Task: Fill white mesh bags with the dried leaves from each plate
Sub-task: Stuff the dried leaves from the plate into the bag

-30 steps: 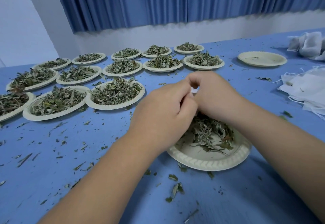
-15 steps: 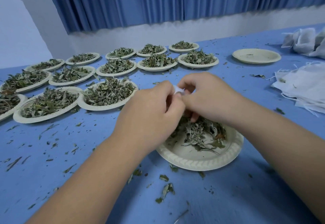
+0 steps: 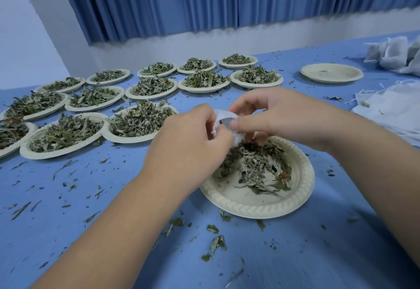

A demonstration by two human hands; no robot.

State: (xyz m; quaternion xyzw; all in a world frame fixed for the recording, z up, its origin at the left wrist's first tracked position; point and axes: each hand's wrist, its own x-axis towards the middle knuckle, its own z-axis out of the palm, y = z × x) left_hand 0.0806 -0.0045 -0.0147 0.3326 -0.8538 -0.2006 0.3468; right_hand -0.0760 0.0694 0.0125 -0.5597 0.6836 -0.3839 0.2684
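A blue-covered table [image 3: 68, 209] runs under a blue curtain [image 3: 181, 4]. At frame centre the left hand [image 3: 188, 145] and right hand [image 3: 275, 111] each pinch the mouth of a white mesh bag [image 3: 223, 116], fingers clamped on its edge, just above the near plate [image 3: 261, 207] of dried leaves [image 3: 256, 166]. Keeping that mouth spread wide over the plate should let strays fall back. Thirteen heaped plates [image 3: 127, 138] fill the upper left; one empty plate [image 3: 331, 73] sits upper right.

A plain packing workroom: a long blue tabletop [image 3: 68, 220] fills the lower frame with rows of leaf-heaped plates [image 3: 134, 139], stacked white bags [image 3: 395, 111] at right, and a blue curtain [image 3: 204, 0] along the top.
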